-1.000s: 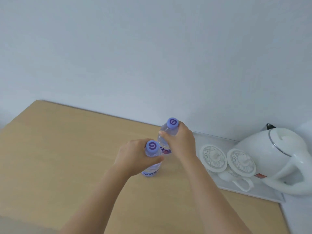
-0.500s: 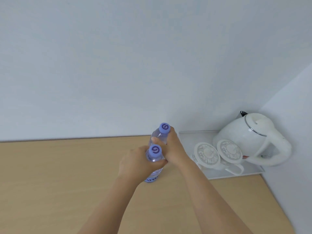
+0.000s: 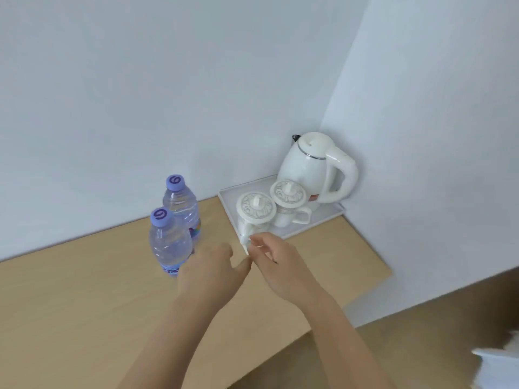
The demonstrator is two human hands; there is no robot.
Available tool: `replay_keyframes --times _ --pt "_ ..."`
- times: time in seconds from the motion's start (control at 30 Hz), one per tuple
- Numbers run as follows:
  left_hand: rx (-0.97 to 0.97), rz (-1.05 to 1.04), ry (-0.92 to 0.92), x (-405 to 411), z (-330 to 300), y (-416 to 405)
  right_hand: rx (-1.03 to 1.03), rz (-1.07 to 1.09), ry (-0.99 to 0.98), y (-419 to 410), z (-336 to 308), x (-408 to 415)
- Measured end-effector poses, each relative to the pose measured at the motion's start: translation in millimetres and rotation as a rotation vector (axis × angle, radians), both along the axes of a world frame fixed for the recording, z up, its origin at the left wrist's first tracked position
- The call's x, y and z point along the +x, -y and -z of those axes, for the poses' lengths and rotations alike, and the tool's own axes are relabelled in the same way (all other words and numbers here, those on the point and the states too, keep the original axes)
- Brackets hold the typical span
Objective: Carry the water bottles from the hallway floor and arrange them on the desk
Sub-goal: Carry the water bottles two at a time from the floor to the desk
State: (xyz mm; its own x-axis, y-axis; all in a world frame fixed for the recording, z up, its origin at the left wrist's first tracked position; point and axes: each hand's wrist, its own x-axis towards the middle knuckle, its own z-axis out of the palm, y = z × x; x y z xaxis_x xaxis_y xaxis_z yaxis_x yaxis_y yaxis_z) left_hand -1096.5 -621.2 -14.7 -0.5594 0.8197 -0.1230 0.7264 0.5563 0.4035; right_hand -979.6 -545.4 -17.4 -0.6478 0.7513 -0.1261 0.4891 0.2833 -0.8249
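Two clear water bottles with purple caps stand upright on the light wooden desk [image 3: 84, 299], close together near the back wall. The nearer bottle [image 3: 168, 242] is in front of the farther bottle [image 3: 182, 204]. My left hand [image 3: 210, 272] hovers just right of the nearer bottle, fingers relaxed, holding nothing. My right hand [image 3: 276, 265] is a little further right, loosely curled and empty, in front of the tray's near corner. Neither hand touches a bottle.
A white tray [image 3: 227, 202] sits at the desk's back right corner with two lidded white mugs [image 3: 257, 210] and a white electric kettle [image 3: 314, 167]. Walls close the back and right side. The desk's right edge drops to a wooden floor [image 3: 421, 346].
Both hands have let go of the bottles and drawn back to the right. The bottles now stand free on the desk. The view has swung right.
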Motion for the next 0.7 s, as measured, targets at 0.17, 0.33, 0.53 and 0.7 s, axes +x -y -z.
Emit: replay_keyframes --times 0.17,0.33,0.53,0.7 --pt "0.014 0.289 -0.133 104 -3 -31 0.078 0.186 0.145 0 3 143" --pt "0.041 0.532 -0.056 243 -3 -56 0.101 0.435 0.247 9 2 290" --pt "0.077 0.750 0.035 374 -7 -79 0.088 0.667 0.353 34 -8 427" --pt "0.022 0.913 0.041 444 -9 -101 0.020 0.829 0.351 50 -7 501"
